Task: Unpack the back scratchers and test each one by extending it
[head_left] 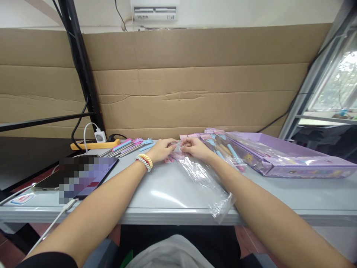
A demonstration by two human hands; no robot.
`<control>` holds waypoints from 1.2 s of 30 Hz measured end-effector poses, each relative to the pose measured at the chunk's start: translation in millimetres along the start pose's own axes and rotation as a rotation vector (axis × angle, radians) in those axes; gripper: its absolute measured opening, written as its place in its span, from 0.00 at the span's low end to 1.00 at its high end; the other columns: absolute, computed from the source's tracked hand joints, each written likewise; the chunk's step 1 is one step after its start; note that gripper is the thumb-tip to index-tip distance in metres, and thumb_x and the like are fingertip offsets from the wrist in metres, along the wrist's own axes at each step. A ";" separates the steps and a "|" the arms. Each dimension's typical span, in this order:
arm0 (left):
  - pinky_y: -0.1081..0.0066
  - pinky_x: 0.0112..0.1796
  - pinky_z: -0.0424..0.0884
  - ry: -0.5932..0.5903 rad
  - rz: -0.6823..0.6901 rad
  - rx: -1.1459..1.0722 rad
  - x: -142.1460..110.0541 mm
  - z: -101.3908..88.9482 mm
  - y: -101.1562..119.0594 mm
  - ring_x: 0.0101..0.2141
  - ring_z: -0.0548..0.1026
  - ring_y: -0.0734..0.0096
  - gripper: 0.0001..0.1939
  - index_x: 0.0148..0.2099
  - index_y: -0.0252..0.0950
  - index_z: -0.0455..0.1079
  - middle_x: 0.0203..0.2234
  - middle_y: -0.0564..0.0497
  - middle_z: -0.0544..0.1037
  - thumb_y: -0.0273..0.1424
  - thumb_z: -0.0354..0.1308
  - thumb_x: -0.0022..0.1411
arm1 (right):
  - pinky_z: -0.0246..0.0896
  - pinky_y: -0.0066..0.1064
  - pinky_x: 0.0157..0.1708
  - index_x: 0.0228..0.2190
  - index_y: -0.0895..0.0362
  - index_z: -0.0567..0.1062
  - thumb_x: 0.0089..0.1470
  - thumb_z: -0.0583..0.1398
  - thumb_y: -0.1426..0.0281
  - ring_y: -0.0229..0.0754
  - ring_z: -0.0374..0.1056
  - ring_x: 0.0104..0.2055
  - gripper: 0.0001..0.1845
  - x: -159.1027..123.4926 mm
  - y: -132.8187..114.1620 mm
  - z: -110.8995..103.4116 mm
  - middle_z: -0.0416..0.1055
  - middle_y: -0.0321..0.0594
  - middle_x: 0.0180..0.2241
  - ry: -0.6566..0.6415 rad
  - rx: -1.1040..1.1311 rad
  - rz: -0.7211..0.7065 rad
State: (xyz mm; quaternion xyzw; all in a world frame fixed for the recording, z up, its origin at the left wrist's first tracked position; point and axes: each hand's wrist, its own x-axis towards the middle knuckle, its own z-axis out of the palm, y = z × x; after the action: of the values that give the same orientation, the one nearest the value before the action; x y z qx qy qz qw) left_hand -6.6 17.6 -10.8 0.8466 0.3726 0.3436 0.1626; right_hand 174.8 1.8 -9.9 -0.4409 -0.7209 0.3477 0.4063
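Note:
A long clear plastic bag point(200, 175) hangs from my fingers, its lower end reaching the table's front edge. My right hand point(196, 148) pinches its upper end. Close beside it, my left hand point(162, 149) has thumb and fingers closed at the bag's top edge. Something pink shows under the bag by my fingertips, too covered to name. Left of my hands lie several loose back scratchers point(126, 146) with metal rods and pink or blue hand-shaped heads. Bagged back scratchers point(220, 147) with pink header cards lie to the right.
A purple open box point(306, 172) holding clear plastic packs stands on the right of the grey table point(156, 216). On the left are a tablet point(97, 178), a phone point(50, 182), white cables and a yellow power strip point(92, 145). Cardboard point(195, 82) lines the back.

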 end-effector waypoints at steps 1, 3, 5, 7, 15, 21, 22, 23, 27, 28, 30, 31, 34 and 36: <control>0.74 0.26 0.65 0.003 0.000 -0.020 0.0 0.4 -0.7 0.23 0.70 0.73 0.19 0.47 0.35 0.71 0.25 0.52 0.75 0.37 0.47 0.59 | 0.46 0.23 0.14 0.27 0.58 0.66 0.41 0.59 0.73 0.31 0.56 0.13 0.07 0.4 0.8 -0.2 0.64 0.29 0.13 0.003 -0.001 -0.002; 0.74 0.25 0.65 0.007 -0.007 -0.070 0.4 1.2 -2.3 0.23 0.71 0.74 0.18 0.46 0.36 0.72 0.25 0.52 0.75 0.37 0.48 0.59 | 0.47 0.23 0.15 0.27 0.58 0.66 0.41 0.59 0.73 0.31 0.56 0.13 0.07 0.9 1.9 -0.9 0.66 0.30 0.15 0.011 -0.006 -0.004; 0.74 0.28 0.67 0.020 0.004 -0.140 1.0 1.5 -2.9 0.26 0.73 0.73 0.17 0.45 0.36 0.73 0.29 0.51 0.76 0.37 0.49 0.59 | 0.48 0.23 0.16 0.27 0.58 0.66 0.41 0.59 0.73 0.31 0.57 0.14 0.07 1.1 2.4 -1.5 0.67 0.32 0.16 0.027 -0.006 -0.005; 0.71 0.34 0.69 0.043 0.040 -0.223 1.5 0.9 -1.6 0.33 0.74 0.70 0.16 0.44 0.35 0.74 0.36 0.48 0.77 0.37 0.51 0.58 | 0.48 0.23 0.16 0.27 0.58 0.66 0.41 0.60 0.72 0.31 0.58 0.15 0.07 1.4 2.7 -2.0 0.68 0.32 0.17 0.054 0.002 -0.009; 0.63 0.47 0.64 -0.043 0.031 -0.589 1.6 -5.9 5.0 0.42 0.73 0.61 0.16 0.38 0.32 0.76 0.37 0.45 0.79 0.37 0.57 0.51 | 0.48 0.23 0.18 0.28 0.58 0.67 0.42 0.59 0.70 0.31 0.58 0.18 0.08 4.2 6.7 -4.0 0.69 0.34 0.20 0.175 -0.081 -0.028; 0.62 0.45 0.66 -0.040 -0.041 -0.763 1.9 -8.8 5.7 0.43 0.72 0.61 0.31 0.42 0.32 0.74 0.42 0.42 0.76 0.49 0.37 0.58 | 0.48 0.24 0.18 0.29 0.58 0.67 0.43 0.58 0.68 0.30 0.54 0.17 0.09 1.9 1.3 -2.7 0.69 0.34 0.20 0.245 -0.034 -0.076; 0.63 0.44 0.66 -0.037 -0.054 -0.766 1.8 -9.0 5.9 0.42 0.72 0.62 0.32 0.43 0.32 0.73 0.43 0.42 0.75 0.49 0.36 0.58 | 0.48 0.24 0.18 0.29 0.58 0.67 0.43 0.58 0.67 0.30 0.53 0.16 0.09 1.8 0.8 -2.6 0.69 0.34 0.20 0.250 -0.018 -0.081; 0.63 0.43 0.66 -0.041 -0.056 -0.774 1.8 -9.0 6.0 0.42 0.73 0.62 0.31 0.45 0.32 0.71 0.44 0.41 0.75 0.49 0.37 0.57 | 0.48 0.24 0.18 0.29 0.58 0.67 0.43 0.59 0.66 0.29 0.53 0.16 0.10 1.9 0.6 -2.6 0.68 0.34 0.20 0.256 0.000 -0.085; 0.68 0.37 0.68 -0.040 -0.049 -0.754 1.9 -5.8 6.1 0.35 0.73 0.70 0.30 0.53 0.33 0.63 0.45 0.42 0.73 0.39 0.57 0.48 | 0.45 0.24 0.17 0.27 0.58 0.66 0.43 0.60 0.64 0.29 0.52 0.16 0.12 2.2 0.3 -2.3 0.63 0.30 0.16 0.241 0.078 -0.117; 0.70 0.34 0.68 -0.015 -0.068 -0.711 2.0 -4.6 6.5 0.32 0.72 0.73 0.34 0.55 0.33 0.61 0.44 0.42 0.73 0.34 0.61 0.45 | 0.45 0.23 0.17 0.27 0.57 0.66 0.43 0.60 0.64 0.30 0.52 0.16 0.12 2.0 -0.2 -2.0 0.60 0.28 0.15 0.237 0.088 -0.125; 0.74 0.27 0.66 0.050 -0.126 -0.604 2.3 -2.9 7.6 0.25 0.70 0.78 0.38 0.57 0.33 0.58 0.40 0.44 0.73 0.29 0.64 0.42 | 0.44 0.23 0.16 0.27 0.56 0.65 0.44 0.60 0.63 0.30 0.51 0.15 0.11 1.4 -1.6 -1.2 0.57 0.26 0.13 0.237 0.087 -0.131; 0.75 0.24 0.64 0.074 -0.149 -0.555 2.5 -2.6 8.2 0.22 0.68 0.80 0.36 0.56 0.33 0.59 0.37 0.46 0.74 0.29 0.63 0.43 | 0.44 0.23 0.16 0.27 0.56 0.64 0.45 0.59 0.63 0.30 0.51 0.14 0.11 1.1 -2.3 -0.9 0.56 0.26 0.13 0.237 0.081 -0.129; 0.77 0.20 0.60 0.098 -0.157 -0.474 3.6 -3.3 8.6 0.17 0.64 0.83 0.21 0.47 0.31 0.68 0.26 0.52 0.73 0.30 0.59 0.49 | 0.44 0.22 0.14 0.29 0.55 0.63 0.47 0.58 0.63 0.29 0.52 0.13 0.11 0.4 -3.1 -0.5 0.62 0.27 0.14 0.195 0.090 -0.116; 0.77 0.19 0.59 0.124 -0.137 -0.480 4.8 -4.1 7.6 0.16 0.62 0.83 0.13 0.39 0.30 0.72 0.22 0.53 0.72 0.30 0.57 0.50 | 0.46 0.22 0.14 0.30 0.55 0.62 0.47 0.58 0.63 0.30 0.54 0.13 0.12 -0.2 -2.9 -0.7 0.67 0.29 0.17 0.139 0.122 -0.114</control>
State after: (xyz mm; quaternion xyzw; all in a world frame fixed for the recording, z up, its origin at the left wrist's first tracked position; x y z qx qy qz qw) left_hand -3.2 16.1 -1.6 0.7339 0.3459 0.4616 0.3586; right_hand 174.4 0.7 -7.2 -0.3966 -0.6924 0.3359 0.5004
